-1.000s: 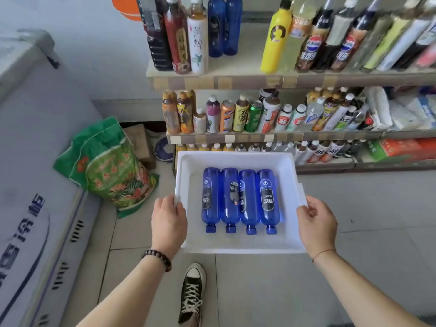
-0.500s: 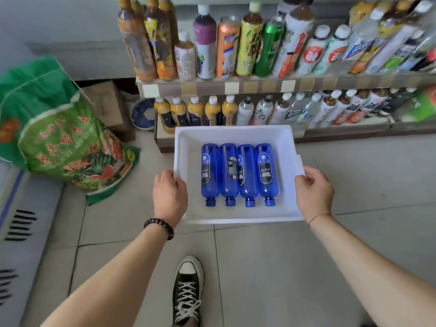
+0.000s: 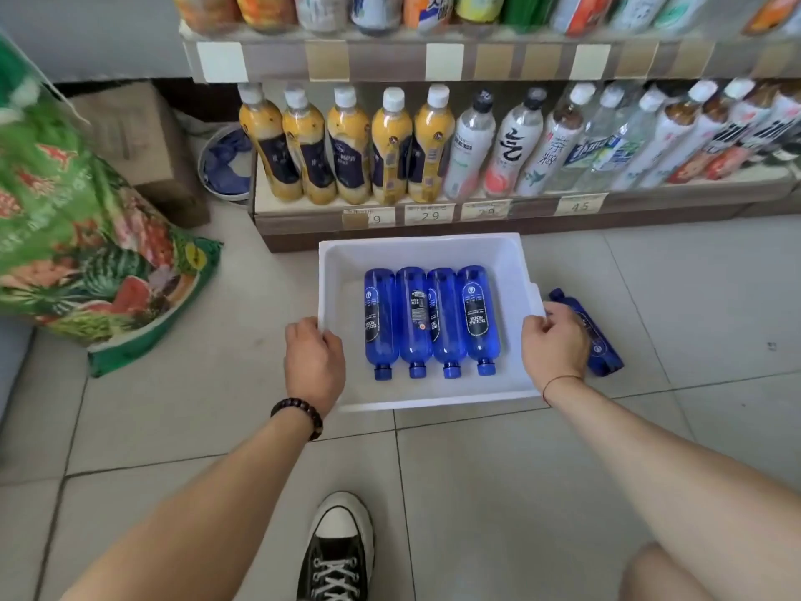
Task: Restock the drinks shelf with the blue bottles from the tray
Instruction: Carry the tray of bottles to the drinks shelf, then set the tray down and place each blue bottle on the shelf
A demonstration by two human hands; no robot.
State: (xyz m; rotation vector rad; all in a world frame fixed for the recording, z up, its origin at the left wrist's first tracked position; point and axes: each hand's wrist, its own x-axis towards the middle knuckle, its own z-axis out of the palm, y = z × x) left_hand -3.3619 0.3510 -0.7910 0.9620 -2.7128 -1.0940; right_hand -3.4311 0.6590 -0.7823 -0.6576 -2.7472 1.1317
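The four blue bottles (image 3: pixel 431 321) lie side by side on their flanks in the middle of the white tray (image 3: pixel 516 271), caps toward the person, between the two gripping hands. A second ago the tray was carried at about waist height before the upper shelves; half a second ago it was lower, level with the middle rows; now it sits down near the tiled floor (image 3: pixel 498 492), just in front of the bottom shelf (image 3: pixel 520 197), whether fully resting or a touch above I cannot tell. That suggests the carrying step is ending and the unloading can begin, with none of the four shelved yet.

The left hand (image 3: pixel 314 362) is curled over the tray's left rim, fingers wrapped onto the edge. The right hand (image 3: pixel 555 340) is clenched on the right rim the same way. Just outside the right hand, partly hidden behind it, a fifth blue bottle (image 3: pixel 600 340) lies on the floor beside the tray, newly in view.

The bottles are translucent deep-blue plastic, smooth and cylindrical, with dark labels and blue screw caps. The tray is matte white, thick-walled and boxy, looking like foam. Beyond it the shelf holds upright yellow drinks bottles (image 3: pixel 351 145) and clear ones (image 3: pixel 511 145) behind paper price tags (image 3: pixel 429 214). Left of the left hand slumps a glossy green printed sack (image 3: pixel 86 236).
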